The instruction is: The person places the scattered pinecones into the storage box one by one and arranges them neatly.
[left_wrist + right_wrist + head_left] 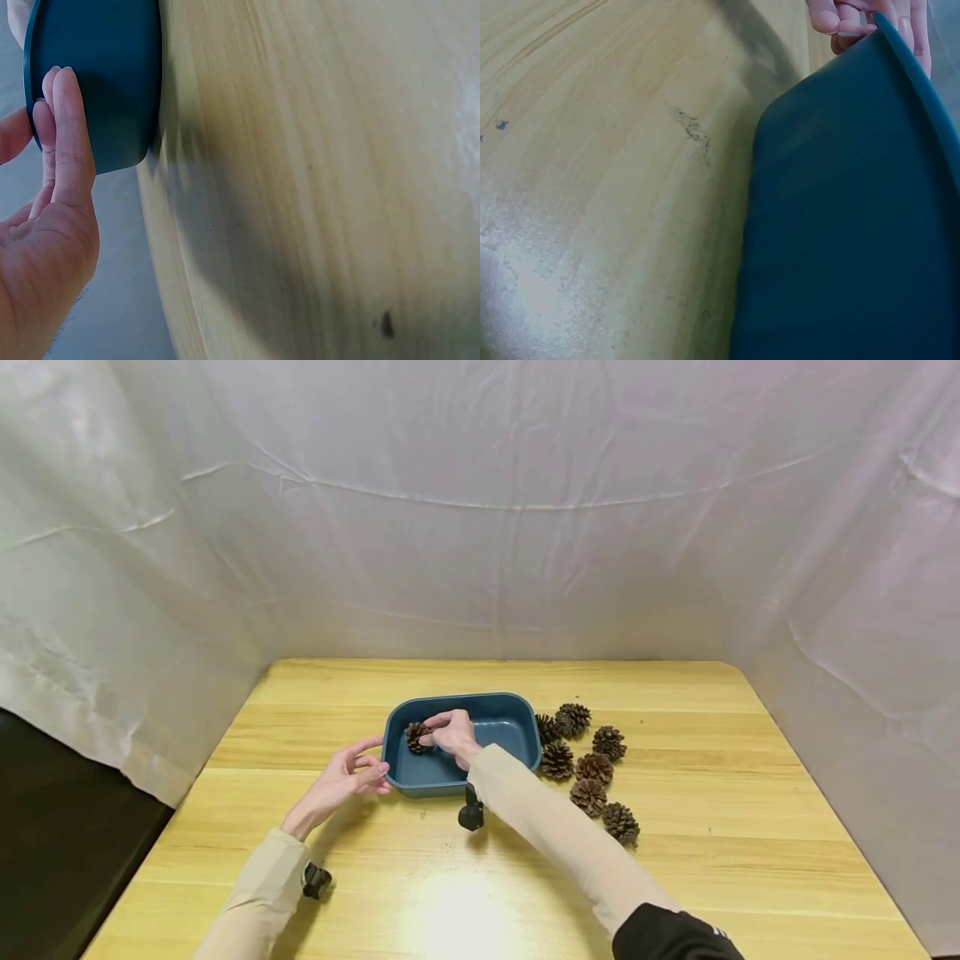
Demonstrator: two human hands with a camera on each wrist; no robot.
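Observation:
A dark blue rectangular tub [420,791] stands on the table, open side up. My right hand [453,737] reaches into it and pinches a brown pine cone [416,737] between thumb and fingers, low in the tub's left part. At the tub's left end, my left hand [348,781] touches the outer wall and rim. Its fingers [70,135] lie nearly straight along the wall in the left wrist view. The right wrist view shows the tub's long outer side [840,210], while the pine cone and right fingers are hidden there.
Several pine cones lie on the wooden table [720,777] just right of the tub, among them an upper cone [573,719] and the nearest cone [621,824]. A pale curtain [495,568] hangs behind the table and along both sides.

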